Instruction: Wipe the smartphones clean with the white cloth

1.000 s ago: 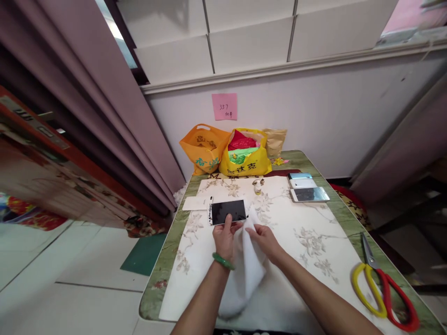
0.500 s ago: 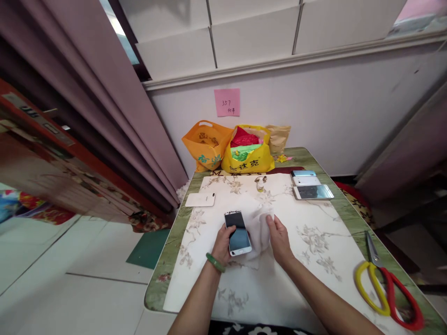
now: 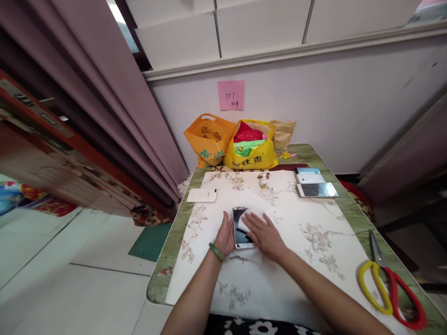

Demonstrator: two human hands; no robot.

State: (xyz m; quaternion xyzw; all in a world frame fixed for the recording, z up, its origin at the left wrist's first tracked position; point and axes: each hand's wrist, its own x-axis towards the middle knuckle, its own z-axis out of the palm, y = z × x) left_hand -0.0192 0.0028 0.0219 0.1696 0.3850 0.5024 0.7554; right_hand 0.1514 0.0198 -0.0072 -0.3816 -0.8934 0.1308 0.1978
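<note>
A white-framed phone (image 3: 239,227) with a dark screen lies face up on the flowered table cover (image 3: 314,242), lengthwise away from me. My left hand (image 3: 225,237), with a green bangle on the wrist, grips the phone's left edge. My right hand (image 3: 266,236) lies flat with its fingers stretched out, pressing a white cloth (image 3: 248,219) onto the screen. The cloth is bunched small under the fingers and covers the phone's right half.
A white phone (image 3: 202,195) lies at the far left. Three more phones (image 3: 316,183) sit at the far right, with a small bottle (image 3: 263,181) between. Orange (image 3: 208,144) and yellow (image 3: 252,151) bags stand by the wall. Yellow-and-red scissors (image 3: 387,284) lie at the near right.
The phone went from lying crosswise further away to lengthwise near me, then flat on the cover. The cloth, loose before, is now bunched and pressed on the screen by my right hand.
</note>
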